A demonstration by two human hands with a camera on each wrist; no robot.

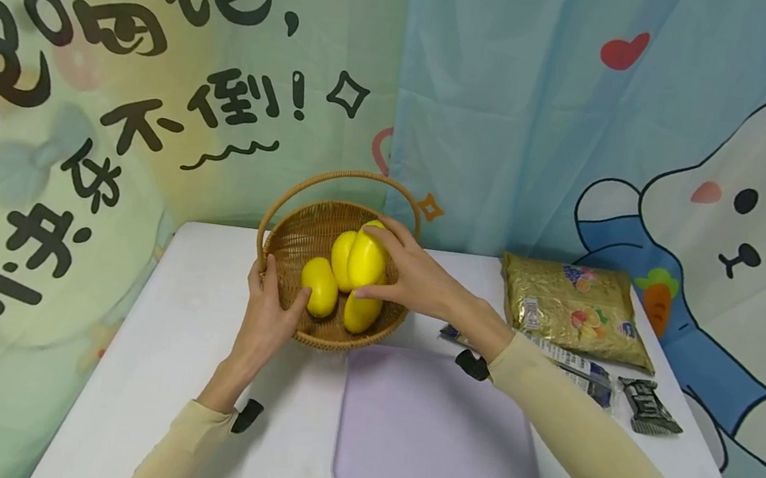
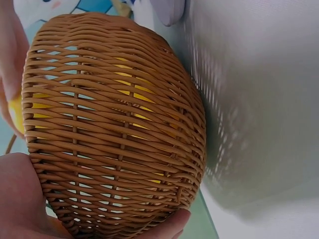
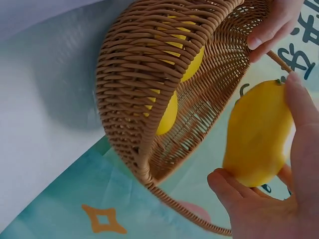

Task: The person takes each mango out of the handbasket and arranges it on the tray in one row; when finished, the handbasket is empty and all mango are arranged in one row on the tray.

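Observation:
A brown wicker basket (image 1: 295, 238) with a tall arched handle stands at the back of the table, its opening tilted forward. My left hand (image 1: 267, 322) grips its left rim, thumb on the inside and fingers around the woven outside. My right hand (image 1: 421, 279) holds a smooth yellow mango (image 3: 259, 134) between thumb and fingertips, above the right part of the basket. Inside lie several more yellow mangoes, one mango (image 1: 320, 287) near my left thumb and another mango (image 1: 361, 316) low at the front right, below my right hand.
A pale purple tray (image 1: 437, 437) lies in front of the basket, under my right forearm. To the right are a gold fruit-printed bag (image 1: 575, 310), some flat packets (image 1: 576, 362) partly behind my sleeve, and a small dark wrapped packet (image 1: 649, 407). Printed curtains hang behind the table.

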